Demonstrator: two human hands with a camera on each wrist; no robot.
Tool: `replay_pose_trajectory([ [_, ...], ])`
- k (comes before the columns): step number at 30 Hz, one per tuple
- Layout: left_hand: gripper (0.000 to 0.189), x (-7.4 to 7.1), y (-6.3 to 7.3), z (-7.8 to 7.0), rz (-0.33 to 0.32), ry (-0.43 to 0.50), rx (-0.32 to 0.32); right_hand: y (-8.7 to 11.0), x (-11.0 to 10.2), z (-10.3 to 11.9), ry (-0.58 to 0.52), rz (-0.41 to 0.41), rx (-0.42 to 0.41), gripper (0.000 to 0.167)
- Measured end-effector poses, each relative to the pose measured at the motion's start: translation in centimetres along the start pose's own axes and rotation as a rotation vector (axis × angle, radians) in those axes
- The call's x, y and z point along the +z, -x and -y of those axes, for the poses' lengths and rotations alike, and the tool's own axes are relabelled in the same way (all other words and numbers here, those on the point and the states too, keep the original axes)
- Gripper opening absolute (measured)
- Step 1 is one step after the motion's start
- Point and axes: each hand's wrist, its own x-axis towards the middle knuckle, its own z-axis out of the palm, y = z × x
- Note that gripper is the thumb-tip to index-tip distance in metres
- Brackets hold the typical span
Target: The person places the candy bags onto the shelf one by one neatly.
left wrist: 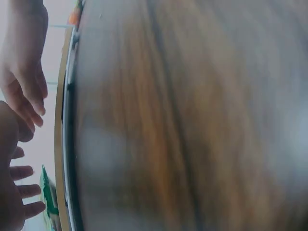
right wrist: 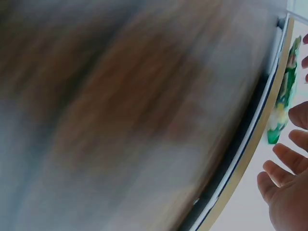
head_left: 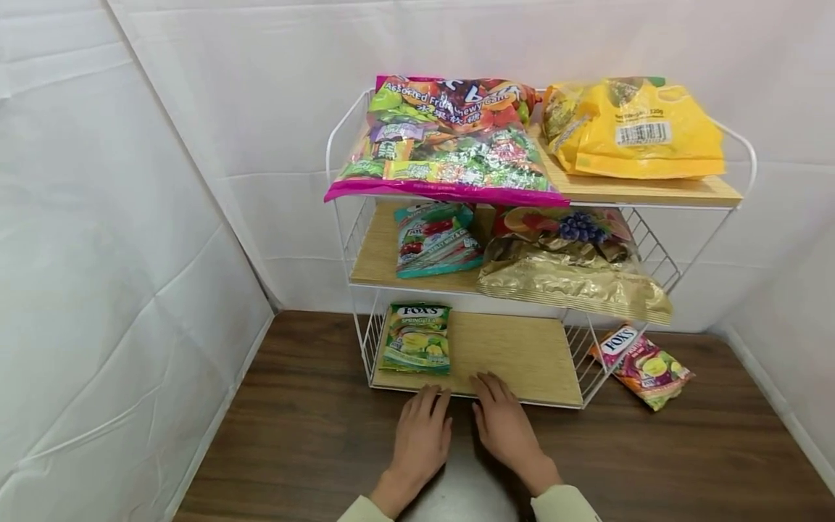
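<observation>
Both hands reach toward the front edge of the rack's bottom shelf (head_left: 515,355). The left hand (head_left: 420,438) has its fingers extended just in front of a green Fox's candy bag (head_left: 417,338), which lies at that shelf's left end. My right hand (head_left: 509,428) is beside it, fingers spread, with its fingertips at or over the shelf edge; whether they touch it I cannot tell. Neither hand holds anything. In the left wrist view, the left fingers (left wrist: 29,190) look straight and apart. The right wrist view shows the right fingers (right wrist: 284,163) spread too.
On the top shelf lie a pink-edged fruit candy bag (head_left: 450,145) and a yellow bag (head_left: 639,130). The middle shelf holds a teal candy bag (head_left: 437,243) and a gold bag (head_left: 574,268) overhanging its front. A purple-red Fox's bag (head_left: 642,366) lies on the dark wooden table (head_left: 300,435), right of the rack.
</observation>
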Motion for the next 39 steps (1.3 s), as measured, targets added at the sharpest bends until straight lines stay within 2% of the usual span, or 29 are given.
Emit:
replay_pose_trajectory([
  [8, 0.049, 0.8, 0.2, -1.8, 0.051, 0.024, 0.102, 1.9, -0.9, -2.5, 0.004, -0.056, 0.053, 0.041],
  [13, 0.051, 1.4, 0.2, -3.2, 0.061, 0.017, 0.150, 3.2, -2.0, -3.7, -0.012, -0.071, 0.111, 0.036],
  [20, 0.052, 1.9, 0.0, -4.8, 0.100, 0.005, 0.198, 4.9, -4.0, -5.8, -0.003, -0.081, 0.140, 0.028],
  [28, 0.052, 2.2, -0.7, -6.6, 0.168, 0.009, 0.246, 7.1, -6.1, -8.1, 0.026, -0.070, 0.218, 0.027],
  [32, 0.051, 2.2, -1.3, -7.6, 0.225, 0.000, 0.273, 7.4, -6.7, -8.5, 0.052, -0.078, 0.211, 0.024],
  [39, 0.049, 2.0, -1.9, -9.0, 0.280, -0.016, 0.334, 8.1, -8.3, -9.9, 0.112, -0.146, 0.225, 0.016],
])
